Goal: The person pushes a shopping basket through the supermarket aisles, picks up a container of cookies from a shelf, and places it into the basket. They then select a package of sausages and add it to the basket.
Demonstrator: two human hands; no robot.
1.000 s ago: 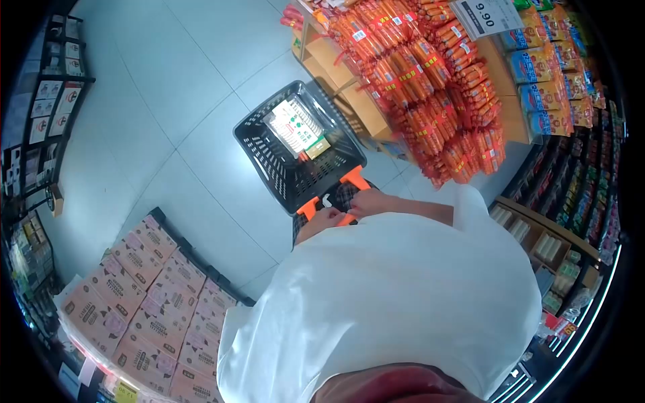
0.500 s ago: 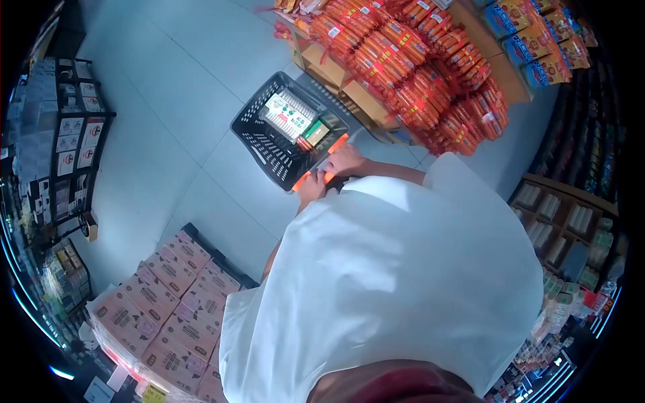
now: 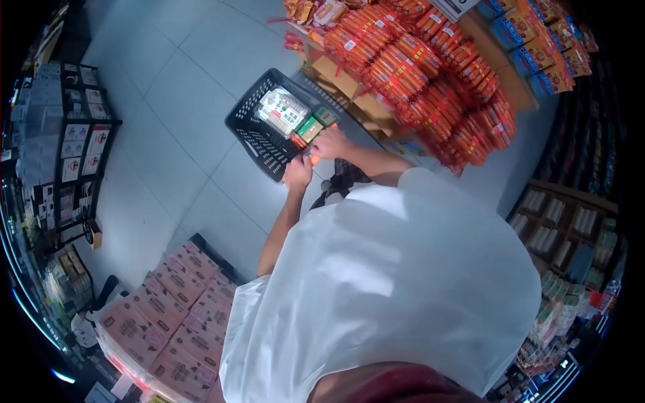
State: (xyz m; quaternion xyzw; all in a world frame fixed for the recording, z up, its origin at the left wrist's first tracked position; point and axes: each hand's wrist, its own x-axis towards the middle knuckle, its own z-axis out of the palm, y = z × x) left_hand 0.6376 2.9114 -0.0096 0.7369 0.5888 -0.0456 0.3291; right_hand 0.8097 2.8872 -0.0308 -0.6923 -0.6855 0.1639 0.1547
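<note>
Both my hands are wrapped round the orange handle of a dark grey shopping basket with perforated walls. My left hand is closed on the handle's left part, and my right hand grips it further to the right. Inside the basket lies a white pack with green and red print. Beside it are a green and tan box and a small red item that I cannot make out. The middle of the handle shows between my hands; the rest is mostly covered by them.
Red net bags of sausages fill a wooden stand right of the basket. Snack packs hang beyond it. Pink packs are stacked at lower left. A black shelf rack stands at left. Tiled floor lies between.
The basket sits slightly further left in view and my arms reach out more, baring my left forearm. Both hands stay on the handle. The sausage stand has shifted right and down in view.
</note>
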